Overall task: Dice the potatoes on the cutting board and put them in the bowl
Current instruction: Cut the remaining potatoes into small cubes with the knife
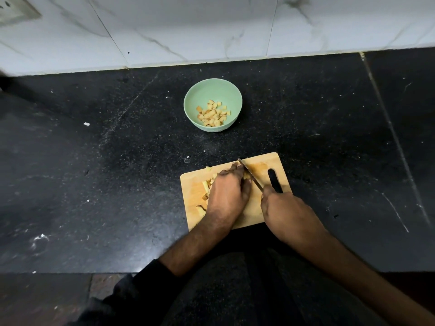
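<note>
Left hand (pixel 227 192): curled over potato pieces (pixel 206 187) on the wooden cutting board (pixel 274 162), pinning them for the cut.
Knife (pixel 250 175): blade beside the left fingertips.
Right hand (pixel 282 208): clenched round the knife handle.
Green bowl (pixel 213 90): beyond the board, part-filled with dice (pixel 213 114).

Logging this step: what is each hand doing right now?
Left hand: pressing down on the potato pieces on the cutting board; grip hidden, cannot tell.
Right hand: closed around the knife handle.
</note>
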Motion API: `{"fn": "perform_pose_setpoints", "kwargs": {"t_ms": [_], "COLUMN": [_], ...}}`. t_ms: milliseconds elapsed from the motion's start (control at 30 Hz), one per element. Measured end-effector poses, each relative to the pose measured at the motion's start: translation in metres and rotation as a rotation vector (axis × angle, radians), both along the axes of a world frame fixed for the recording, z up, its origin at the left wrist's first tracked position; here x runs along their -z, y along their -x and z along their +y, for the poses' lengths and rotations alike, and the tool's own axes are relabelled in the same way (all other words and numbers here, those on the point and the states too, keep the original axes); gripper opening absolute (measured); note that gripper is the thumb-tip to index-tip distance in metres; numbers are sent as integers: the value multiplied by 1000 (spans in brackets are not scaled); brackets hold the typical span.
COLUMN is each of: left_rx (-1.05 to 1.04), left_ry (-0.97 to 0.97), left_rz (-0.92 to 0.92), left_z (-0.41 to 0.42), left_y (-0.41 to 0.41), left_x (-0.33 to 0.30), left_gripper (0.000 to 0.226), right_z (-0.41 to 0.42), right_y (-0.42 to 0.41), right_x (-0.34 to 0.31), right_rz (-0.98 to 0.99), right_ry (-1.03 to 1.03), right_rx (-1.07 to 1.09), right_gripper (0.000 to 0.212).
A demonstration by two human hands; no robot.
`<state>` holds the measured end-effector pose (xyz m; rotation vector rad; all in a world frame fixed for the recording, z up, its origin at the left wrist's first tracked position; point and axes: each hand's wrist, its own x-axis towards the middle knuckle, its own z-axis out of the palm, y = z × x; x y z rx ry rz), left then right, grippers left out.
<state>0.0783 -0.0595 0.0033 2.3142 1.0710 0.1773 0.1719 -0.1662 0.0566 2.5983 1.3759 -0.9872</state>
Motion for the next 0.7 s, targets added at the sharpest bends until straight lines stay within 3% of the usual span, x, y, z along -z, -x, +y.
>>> {"fn": "perform_pose_setpoints", "kwargs": {"t_ms": [133, 400, 567, 700], "left_rx": [-2, -21, -36, 1], "left_ry": [40, 102, 92, 71], "left_rz": [-5, -108, -144, -144], "left_z": [3, 8, 9, 9], "left_y": [3, 7, 6, 5], "left_x": [3, 3, 10, 10], "left_gripper": [46, 49, 29, 39], "right_z": [-4, -11, -13, -15], "right_y": [2, 6, 11, 8], "right_x": [3, 11, 16, 21], "right_rz": [-6, -6, 3, -15], "right_ry": [-54, -124, -133, -145], "right_rx": [21, 77, 74, 93], "right_gripper": [24, 28, 28, 26]}}
